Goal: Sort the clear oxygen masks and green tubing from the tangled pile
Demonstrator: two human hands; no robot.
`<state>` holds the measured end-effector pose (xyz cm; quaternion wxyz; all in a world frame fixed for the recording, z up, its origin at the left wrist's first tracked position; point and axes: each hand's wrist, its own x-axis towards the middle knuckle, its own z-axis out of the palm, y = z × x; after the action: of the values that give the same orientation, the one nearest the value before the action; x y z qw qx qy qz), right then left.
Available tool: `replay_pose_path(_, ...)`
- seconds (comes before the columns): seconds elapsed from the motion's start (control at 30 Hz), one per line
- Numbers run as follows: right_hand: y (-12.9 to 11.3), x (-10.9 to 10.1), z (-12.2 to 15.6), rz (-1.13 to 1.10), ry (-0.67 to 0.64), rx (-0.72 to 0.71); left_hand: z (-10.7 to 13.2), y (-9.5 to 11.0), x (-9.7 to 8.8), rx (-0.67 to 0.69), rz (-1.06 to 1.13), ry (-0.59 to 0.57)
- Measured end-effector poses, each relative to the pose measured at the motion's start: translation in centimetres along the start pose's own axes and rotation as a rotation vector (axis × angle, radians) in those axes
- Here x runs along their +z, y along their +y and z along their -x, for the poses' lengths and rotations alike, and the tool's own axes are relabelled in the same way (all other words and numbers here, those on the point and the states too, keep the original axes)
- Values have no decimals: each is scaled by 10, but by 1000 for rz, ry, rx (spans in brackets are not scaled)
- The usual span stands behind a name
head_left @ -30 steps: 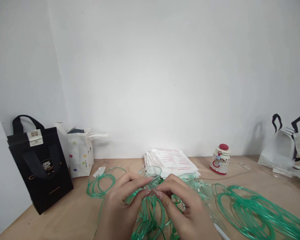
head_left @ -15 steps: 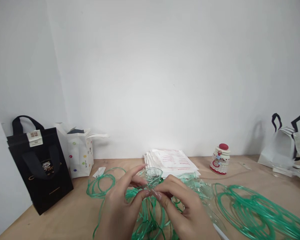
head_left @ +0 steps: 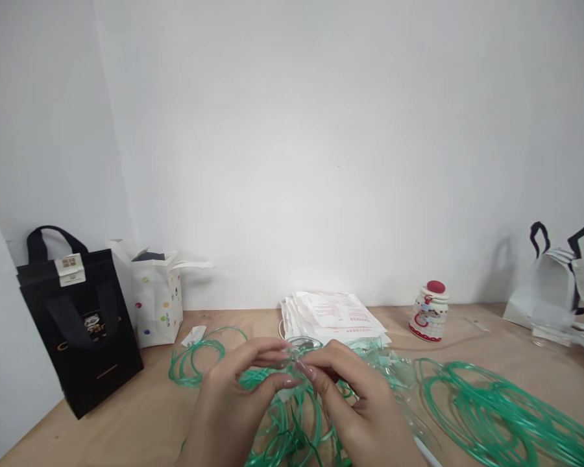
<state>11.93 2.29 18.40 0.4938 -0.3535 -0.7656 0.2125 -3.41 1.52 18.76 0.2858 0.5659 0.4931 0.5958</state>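
Observation:
Over the middle of the table I hold a clear, green-tinted plastic mask (head_left: 305,344), its rounded rim showing above my fingertips. My left hand (head_left: 246,383) grips its left side between the thumb below and the fingers above. The thumb and forefinger of my right hand (head_left: 345,389) pinch the mask near its lower middle. My fingers hide much of its lower part. Beneath both hands lies a tangle of green tubing (head_left: 292,431). More clear plastic masks (head_left: 394,370) are heaped just beyond my right hand.
Printed white packets (head_left: 338,311) are stacked near the wall. Coiled green tubes (head_left: 496,402) lie at right, with another green coil (head_left: 194,363) at left. A black bag (head_left: 85,337) and a dotted white bag (head_left: 156,301) stand left. A red-topped jar (head_left: 429,314) and a white bag (head_left: 545,292) stand right.
The mask has tipped and sits slightly lower, so its rim looks flatter. My left fingers have come down and closed onto it. The right hand keeps its pinch.

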Motion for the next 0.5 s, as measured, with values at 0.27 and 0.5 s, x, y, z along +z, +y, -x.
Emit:
replay_pose_path(0.27,1,8,1,-291,75,203,-8,-5,-9,-161,420,-91)
replay_pose_path(0.5,0,5,5,-138,51,-39,6,-3,-9,22,250,-22)
